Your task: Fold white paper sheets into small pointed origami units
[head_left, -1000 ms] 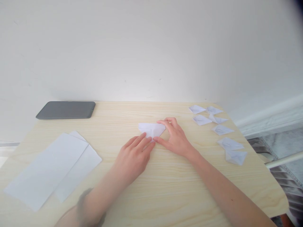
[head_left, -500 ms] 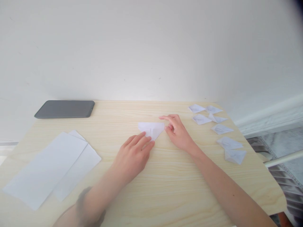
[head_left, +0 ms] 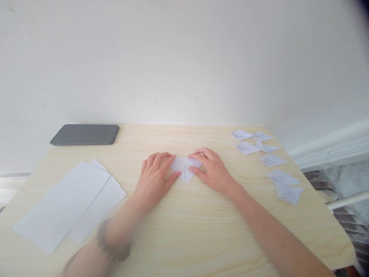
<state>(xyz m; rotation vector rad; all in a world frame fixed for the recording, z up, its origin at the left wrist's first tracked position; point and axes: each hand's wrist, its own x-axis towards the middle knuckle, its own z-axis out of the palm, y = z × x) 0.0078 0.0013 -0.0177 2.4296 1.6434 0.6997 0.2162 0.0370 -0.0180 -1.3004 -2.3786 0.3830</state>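
A small folded white paper piece [head_left: 185, 167], pointed toward me, lies on the light wooden table [head_left: 201, 223]. My left hand [head_left: 155, 178] grips its left corner, fingers curled over the top edge and thumb under the lower edge. On the other side my right hand [head_left: 211, 169] pinches the right corner in the same way. Both forearms reach in from the bottom of the view.
Several finished folded paper pieces [head_left: 266, 159] lie scattered at the table's right side. Two overlapping white sheets [head_left: 69, 204] rest at the left. A dark phone [head_left: 85, 134] lies at the back left by the white wall. The table's right edge drops off.
My left hand moved up from the paper's lower tip to its left corner. The right hand came back onto the right corner. The paper shifted slightly toward me.
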